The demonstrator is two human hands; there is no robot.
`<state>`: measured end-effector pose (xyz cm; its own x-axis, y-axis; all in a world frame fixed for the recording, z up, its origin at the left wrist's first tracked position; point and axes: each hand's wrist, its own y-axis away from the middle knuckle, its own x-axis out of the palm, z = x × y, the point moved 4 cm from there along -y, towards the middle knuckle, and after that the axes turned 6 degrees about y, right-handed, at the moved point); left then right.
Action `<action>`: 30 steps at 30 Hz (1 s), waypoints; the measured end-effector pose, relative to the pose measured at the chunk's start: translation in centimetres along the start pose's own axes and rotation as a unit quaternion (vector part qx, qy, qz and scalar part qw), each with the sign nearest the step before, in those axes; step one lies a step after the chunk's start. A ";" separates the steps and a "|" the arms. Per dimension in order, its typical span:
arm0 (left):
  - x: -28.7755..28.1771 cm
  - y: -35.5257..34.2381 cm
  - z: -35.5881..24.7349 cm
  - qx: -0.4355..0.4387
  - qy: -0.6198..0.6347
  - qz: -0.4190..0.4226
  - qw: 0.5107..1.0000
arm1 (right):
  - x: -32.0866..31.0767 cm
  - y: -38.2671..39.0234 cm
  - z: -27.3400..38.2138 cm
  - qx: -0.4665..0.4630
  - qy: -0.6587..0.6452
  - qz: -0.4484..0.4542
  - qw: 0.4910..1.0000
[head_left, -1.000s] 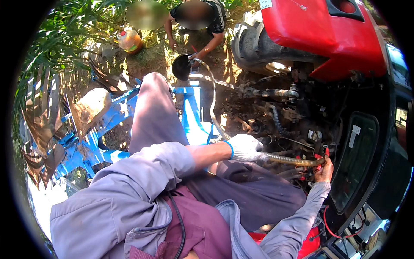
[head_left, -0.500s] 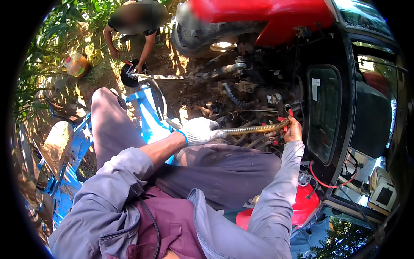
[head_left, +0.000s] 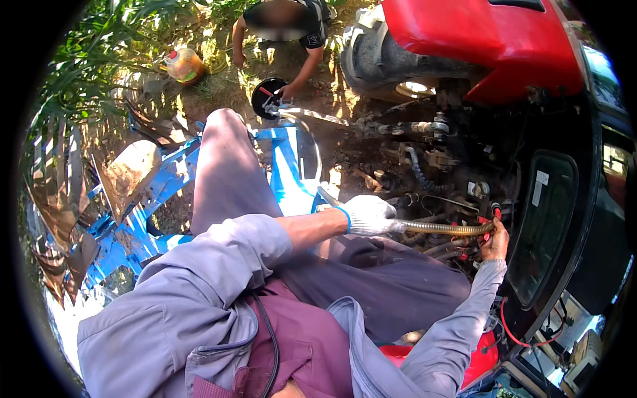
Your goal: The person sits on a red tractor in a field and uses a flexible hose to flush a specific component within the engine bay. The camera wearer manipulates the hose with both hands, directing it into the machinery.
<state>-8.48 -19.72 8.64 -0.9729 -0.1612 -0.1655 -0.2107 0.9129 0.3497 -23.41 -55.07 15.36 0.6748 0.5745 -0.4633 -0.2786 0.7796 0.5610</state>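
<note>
A ribbed, yellowish see-through hose (head_left: 444,229) runs between my hands. My left hand (head_left: 371,215), in a white knit glove with a blue cuff, is closed around it. At the hose's right end, my bare right hand (head_left: 495,242) grips it beside a red fitting (head_left: 496,212); the fingers partly hide how the two meet. Left of my glove, a paler length of hose (head_left: 315,142) curves up to a round black bucket (head_left: 255,103). Another person's hand (head_left: 286,91) is at the bucket's right rim, by a metal piece.
The red tractor (head_left: 451,40) with a big tyre (head_left: 371,60) stands at upper right; its dark window (head_left: 547,225) is right of my hand. Linkage rods (head_left: 405,129) lie beyond the hose. A blue implement frame (head_left: 282,159) with blades is left. A plastic jug (head_left: 184,66) sits by plants.
The whole view has shifted, so the scene sits farther right and somewhat lower. Both my hands keep their hold on the hose, and the other person stays at the bucket.
</note>
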 end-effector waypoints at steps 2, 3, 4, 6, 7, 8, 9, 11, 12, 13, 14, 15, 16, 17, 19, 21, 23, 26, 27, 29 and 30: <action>-0.4 0.1 -0.6 0.000 0.003 0.001 1.000 | -0.3 -0.6 -0.1 0.001 -0.003 -0.006 1.000; -0.6 0.3 -0.8 -0.003 0.003 -0.002 1.000 | -0.4 -0.9 -0.2 0.009 -0.004 -0.001 1.000; -0.7 0.4 -0.9 -0.003 0.002 -0.001 1.000 | -0.4 -1.0 -0.1 0.008 -0.002 0.004 1.000; -0.6 0.3 -0.5 -0.004 0.000 0.001 1.000 | -0.1 -1.2 -0.2 0.009 -0.038 0.011 0.999; -0.5 0.2 -0.4 -0.005 0.001 -0.001 1.000 | 0.1 -1.1 0.0 0.009 -0.036 0.013 0.999; -0.5 0.2 -0.2 -0.003 0.001 -0.003 1.000 | 0.2 -1.0 0.1 0.004 -0.035 0.007 0.999; -0.4 0.2 -0.1 0.000 0.001 -0.005 1.000 | 0.4 -0.8 0.0 -0.001 -0.034 -0.001 0.999; -0.5 0.0 -0.6 0.004 -0.003 0.000 1.000 | -0.1 -0.7 0.0 0.013 -0.038 -0.010 0.999; -0.5 0.0 -0.8 0.003 -0.008 0.003 1.000 | -0.2 -0.7 -0.3 0.029 -0.043 -0.015 0.999; -0.6 -0.2 -1.2 0.012 -0.014 0.007 1.000 | -1.0 -0.9 -0.4 0.031 -0.045 -0.008 0.999; -0.4 -0.3 -0.9 0.002 -0.010 0.003 1.000 | -0.8 -0.7 -0.2 0.020 -0.046 -0.010 0.999; -0.3 -0.3 -0.3 -0.009 -0.006 -0.002 1.000 | 0.3 -0.4 0.1 0.008 -0.046 -0.011 0.999; -0.4 -0.3 -0.5 -0.003 -0.012 -0.005 1.000 | 0.4 -0.1 0.4 0.003 -0.033 -0.014 0.999; -0.6 -0.2 -0.6 0.001 -0.019 -0.010 1.000 | 0.6 0.0 0.6 -0.003 -0.020 -0.014 1.000; -0.4 -0.4 -0.5 0.005 -0.030 -0.013 0.999 | 0.0 -0.9 0.2 -0.013 -0.021 -0.020 1.000; -0.2 -0.6 0.4 -0.007 -0.026 -0.014 1.000 | 1.5 -0.4 0.5 0.019 -0.021 -0.023 0.999; -0.2 -0.6 -0.1 -0.004 -0.022 -0.014 1.000 | 0.8 -0.5 0.4 0.005 -0.016 -0.019 1.000; -0.9 -0.2 -1.6 -0.038 -0.018 0.020 0.999 | 0.4 -0.6 0.0 0.000 -0.013 -0.063 0.998; -1.3 0.1 -3.0 -0.064 -0.005 0.053 0.997 | -0.2 -0.6 -0.2 0.008 -0.009 -0.055 0.998; -1.1 0.1 -2.3 -0.058 -0.004 0.041 0.997 | 0.0 -0.6 -0.2 0.026 0.012 -0.027 0.999; -0.9 0.0 -1.7 -0.023 -0.014 0.006 1.000 | 0.2 -0.5 -0.2 0.021 0.007 -0.034 0.999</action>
<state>-7.77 -20.19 10.32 -0.9724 -0.1391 -0.1875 -0.2040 0.8965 0.3932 -23.23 -55.28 14.83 0.6811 0.5249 -0.5104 -0.2035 0.8054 0.5567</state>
